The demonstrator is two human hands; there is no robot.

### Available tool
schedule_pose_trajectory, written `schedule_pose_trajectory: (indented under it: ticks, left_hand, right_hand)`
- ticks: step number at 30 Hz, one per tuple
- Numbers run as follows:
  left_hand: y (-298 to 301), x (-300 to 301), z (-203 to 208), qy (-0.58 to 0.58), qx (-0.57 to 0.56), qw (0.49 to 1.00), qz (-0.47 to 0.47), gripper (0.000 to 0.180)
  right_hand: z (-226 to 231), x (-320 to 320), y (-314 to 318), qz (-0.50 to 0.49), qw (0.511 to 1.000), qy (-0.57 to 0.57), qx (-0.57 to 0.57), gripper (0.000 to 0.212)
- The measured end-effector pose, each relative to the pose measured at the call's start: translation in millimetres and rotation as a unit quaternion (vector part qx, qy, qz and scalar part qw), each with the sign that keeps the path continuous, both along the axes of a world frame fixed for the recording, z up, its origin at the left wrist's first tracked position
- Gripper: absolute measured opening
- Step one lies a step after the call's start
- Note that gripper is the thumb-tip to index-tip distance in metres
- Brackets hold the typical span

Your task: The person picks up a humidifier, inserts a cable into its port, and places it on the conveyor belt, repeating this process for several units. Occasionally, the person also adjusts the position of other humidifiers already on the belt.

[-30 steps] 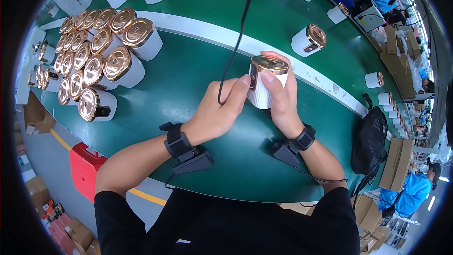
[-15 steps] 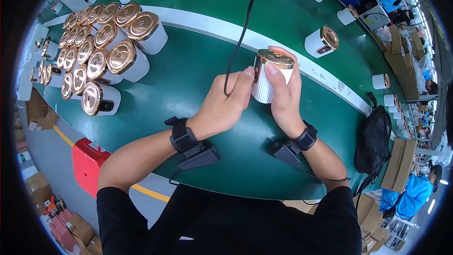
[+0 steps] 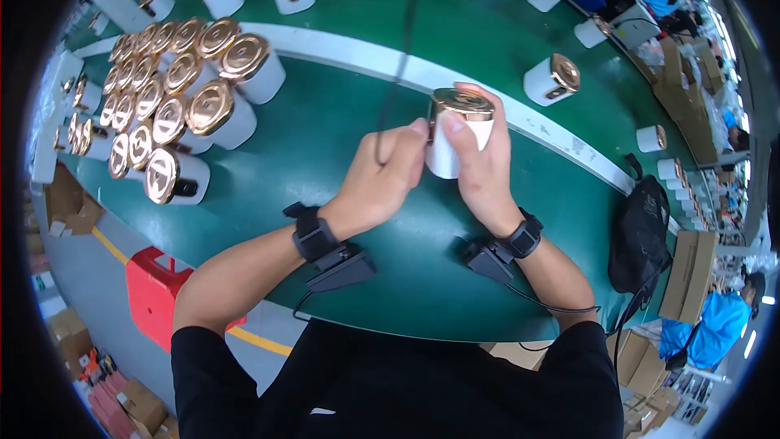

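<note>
My right hand (image 3: 485,158) is wrapped around a white ribbed canister-like device (image 3: 444,150) with a shiny rose-gold top, its thumb near the top rim. The device stands roughly upright above the green work table. My left hand (image 3: 380,175) is closed in a pinch against the device's left side, its thumb tip close to the dark panel there. A thin black cable (image 3: 396,89) hangs from above and runs down to the left hand's fingers. The cable's end is hidden in that grip.
Many similar white and rose-gold devices (image 3: 213,108) stand grouped at the left. More devices (image 3: 552,80) sit on the green surface beyond a white rail (image 3: 341,46). A black mesh bag (image 3: 639,236) lies at the right edge, a red stool (image 3: 154,297) at lower left. Co-workers in blue (image 3: 707,325) are at right.
Both hands and the device have shifted slightly left in the picture. The cable now looks smeared by motion. Both grips look the same.
</note>
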State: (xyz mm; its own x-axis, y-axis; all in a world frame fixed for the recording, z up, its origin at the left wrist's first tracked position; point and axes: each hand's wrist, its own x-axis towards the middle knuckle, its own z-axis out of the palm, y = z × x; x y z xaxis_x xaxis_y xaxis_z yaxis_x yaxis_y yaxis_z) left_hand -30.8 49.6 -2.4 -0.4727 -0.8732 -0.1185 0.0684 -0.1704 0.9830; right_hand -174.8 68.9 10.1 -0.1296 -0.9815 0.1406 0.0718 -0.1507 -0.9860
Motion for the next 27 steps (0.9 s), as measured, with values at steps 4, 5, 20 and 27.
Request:
schedule_pose_trajectory:
  ticks: [4, 5, 20, 27]
  left_hand:
    - [-2, 17, 1, 0.067, 0.052, 0.995, 0.051, 0.047]
    - [-10, 22, 1, 0.073, 0.049, 0.995, 0.041, 0.047]
    - [-22, 24, 8, 0.04, 0.1, 0.993, 0.043, 0.044]
    - [-28, 19, 4, 0.077, 0.106, 0.991, 0.01, 0.038]
  right_hand:
    - [12, -53, -14, -0.131, 0.953, 0.221, -0.161, 0.05]
    - [24, -81, -22, -0.209, 0.939, 0.22, -0.162, 0.051]
    - [-8, -334, -146, -0.501, 0.549, 0.654, -0.144, 0.054]
    - [-38, -372, -214, -0.387, 0.909, 0.091, -0.122, 0.037]
